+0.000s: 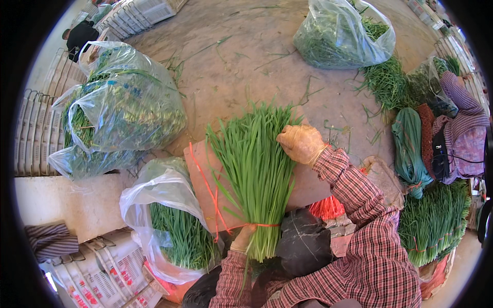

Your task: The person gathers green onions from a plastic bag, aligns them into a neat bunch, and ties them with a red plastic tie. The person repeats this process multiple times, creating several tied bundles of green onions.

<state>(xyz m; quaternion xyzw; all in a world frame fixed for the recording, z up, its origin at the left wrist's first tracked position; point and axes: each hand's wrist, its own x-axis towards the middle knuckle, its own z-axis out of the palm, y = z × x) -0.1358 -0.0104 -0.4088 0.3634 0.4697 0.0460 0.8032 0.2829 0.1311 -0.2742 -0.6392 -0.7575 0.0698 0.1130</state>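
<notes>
A large bundle of green chives [262, 165] lies over a reddish-brown board [308, 188], leaf tips pointing away from me. A red tie [265, 225] runs across its pale stem end. My left hand [243, 238] grips the bundle at that tie, its fingers partly hidden by the stems. Curled against the right edge of the leaf tips is my right hand [302, 143]; whether it pinches any leaves is hidden. Loose red strips [208, 184] hang along the left of the board. More red strips [327, 208] lie beneath my right forearm.
An open plastic bag of chives [185, 235] stands at my left. Filled clear bags [131, 104] sit beyond it, another bag [342, 38] at the far right. Tied chive bundles [435, 223] are stacked at right, near another person's sleeve [462, 92]. Crates [38, 131] line the left.
</notes>
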